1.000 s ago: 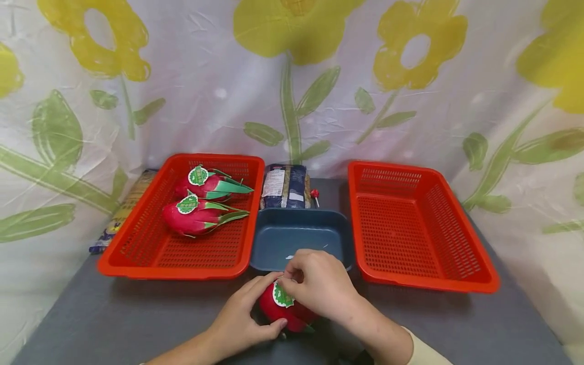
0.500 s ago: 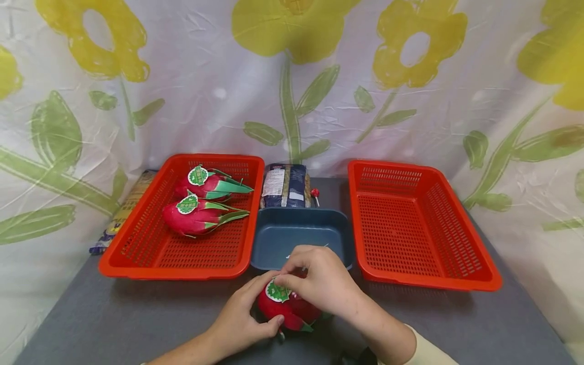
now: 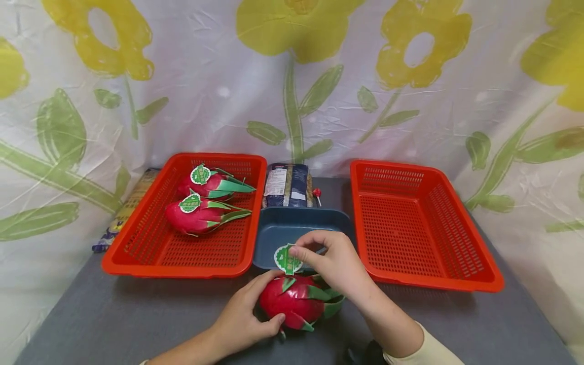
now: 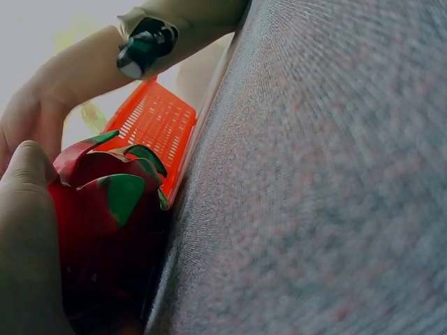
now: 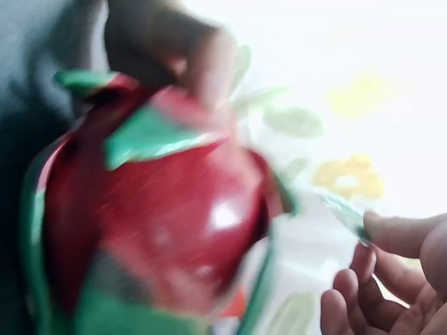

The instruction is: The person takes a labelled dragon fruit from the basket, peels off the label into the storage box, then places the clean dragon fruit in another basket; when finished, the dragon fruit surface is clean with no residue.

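Note:
A red dragon fruit [image 3: 294, 300] with green-tipped scales lies on the table in front of the blue tray. My left hand [image 3: 246, 312] grips its left end, thumb at the near side and fingers over the top. Just above the fruit, my right hand [image 3: 330, 258] pinches a round green-and-white sticker [image 3: 286, 259] between thumb and index finger, lifted off the skin. In the right wrist view the sticker shows edge-on at the fingertips, apart from the blurred fruit [image 5: 167, 209]. Two more dragon fruits [image 3: 201, 215], each bearing such a sticker, lie in the left red basket [image 3: 178, 271].
Behind the right hand is the blue tray [image 3: 305, 215], partly covered by it. A second red basket [image 3: 429, 279] stands to the right. A printed food packet [image 3: 287, 185] and a red lollipop [image 3: 317, 193] lie behind the tray. Another packet [image 3: 130, 203] rests left of the left basket.
The sticker has come off the fruit and is raised above it by my right hand, which has moved up and slightly right. My left hand keeps its grip on the fruit.

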`<state>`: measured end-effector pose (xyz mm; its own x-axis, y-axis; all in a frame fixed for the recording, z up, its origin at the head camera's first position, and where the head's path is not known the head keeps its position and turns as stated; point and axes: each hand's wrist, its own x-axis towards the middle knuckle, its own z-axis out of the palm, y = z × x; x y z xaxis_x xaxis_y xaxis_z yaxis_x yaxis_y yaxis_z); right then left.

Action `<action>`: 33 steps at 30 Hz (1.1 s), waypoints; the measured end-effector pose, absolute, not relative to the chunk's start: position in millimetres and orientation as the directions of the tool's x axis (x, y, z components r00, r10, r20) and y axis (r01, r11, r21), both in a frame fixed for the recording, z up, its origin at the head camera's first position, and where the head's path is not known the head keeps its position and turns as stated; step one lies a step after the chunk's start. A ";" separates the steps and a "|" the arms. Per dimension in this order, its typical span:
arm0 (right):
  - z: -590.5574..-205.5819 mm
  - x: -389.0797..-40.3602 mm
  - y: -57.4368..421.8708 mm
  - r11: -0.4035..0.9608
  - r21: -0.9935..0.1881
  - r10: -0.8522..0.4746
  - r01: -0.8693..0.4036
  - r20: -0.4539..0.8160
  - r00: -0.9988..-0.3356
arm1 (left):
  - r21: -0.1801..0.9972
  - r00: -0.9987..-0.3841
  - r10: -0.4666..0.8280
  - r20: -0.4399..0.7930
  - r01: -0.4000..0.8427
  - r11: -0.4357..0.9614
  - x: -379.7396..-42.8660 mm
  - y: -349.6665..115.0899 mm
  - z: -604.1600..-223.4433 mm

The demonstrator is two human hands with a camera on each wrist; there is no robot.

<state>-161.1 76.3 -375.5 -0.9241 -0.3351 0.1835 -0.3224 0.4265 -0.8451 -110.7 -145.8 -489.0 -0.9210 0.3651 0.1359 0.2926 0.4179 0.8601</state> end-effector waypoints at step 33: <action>-444.5 -224.0 66.0 0.820 -0.567 -0.200 -0.078 -0.156 -0.967 | 0.827 -0.914 0.392 0.106 0.300 0.475 -114.4 -146.9 -492.0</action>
